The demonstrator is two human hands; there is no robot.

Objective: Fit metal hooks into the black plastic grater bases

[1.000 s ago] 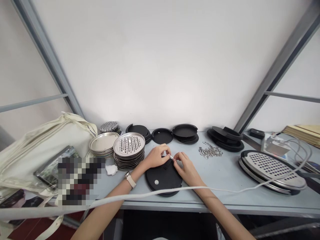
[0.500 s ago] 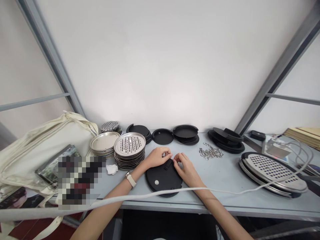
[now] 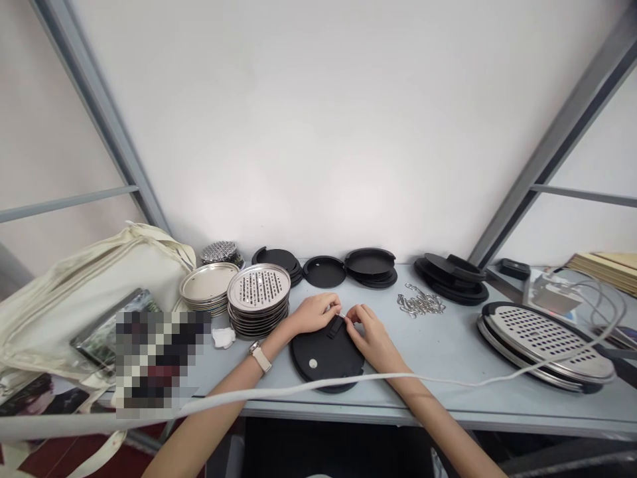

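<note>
A round black plastic disc (image 3: 326, 365) with a pale round spot lies near the table's front edge. Over its far rim, my left hand (image 3: 314, 314) pinches one end of a small, thin metal piece (image 3: 341, 315), whose exact kind is too small to make out. From the other side, my right hand (image 3: 371, 335) has its thumb and forefinger closed at the same piece. Just below the fingertips, a raised black clip (image 3: 336, 326) shows on the disc. Off to the right is a loose pile of small bent metal hooks (image 3: 421, 303).
Stacked metal grater discs (image 3: 259, 289) and plain metal discs (image 3: 209, 282) stand left. Black round parts (image 3: 371, 263) line the wall. Large grater plates (image 3: 545, 338) lie right. A white cable (image 3: 448, 380) crosses in front of my forearms. A cream bag (image 3: 94, 265) fills the left.
Both hands stay at the disc's far rim with only slight finger movement. The whole view has shifted very slightly.
</note>
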